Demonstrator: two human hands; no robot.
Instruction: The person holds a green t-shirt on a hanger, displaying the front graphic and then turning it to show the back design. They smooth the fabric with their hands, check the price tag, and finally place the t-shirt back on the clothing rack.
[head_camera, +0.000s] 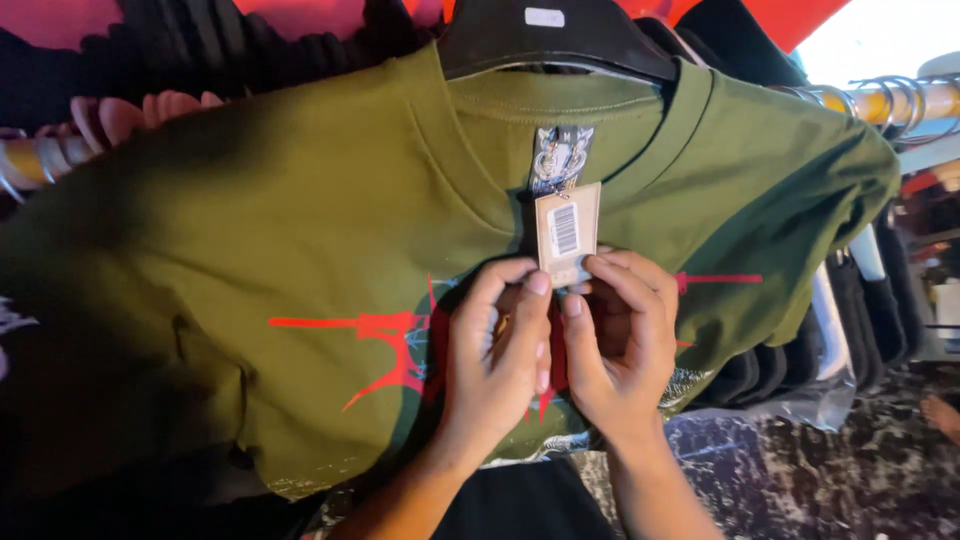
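1. Olive-green T-shirt (300, 250) is seen hung on a black hanger (560, 40), spread across the middle of the view. A red spiky print (385, 345) is noted on its front.
2. A pale card tag (567, 232) with a barcode is seen hanging from the neck label (560, 158), just below the collar, right of centre.
3. Left hand (495, 350): the lower left corner of the tag is pinched between thumb and forefinger; the grip is closed on the tag.
4. Right hand (625, 340): the lower right corner of the tag is likewise pinched at the fingertips; the grip is closed on the tag. The two hands are nearly touching.
5. Another person's fingers (130, 110) are seen at the far left, over a rail (30, 160), apart from the tag.
6. A metal rail with hanger hooks (900, 100) is seen at the far right; dark folded garments (800, 360) lie below it.
7. Handling, judged: the tag is taken to be light, thin card, stiff enough to stay flat but easily creased or torn at its tie. Hold is best taken at the lower edge or corners, as it is now.
8. The shirt is judged soft and limp; it would sway if the tag were pulled.
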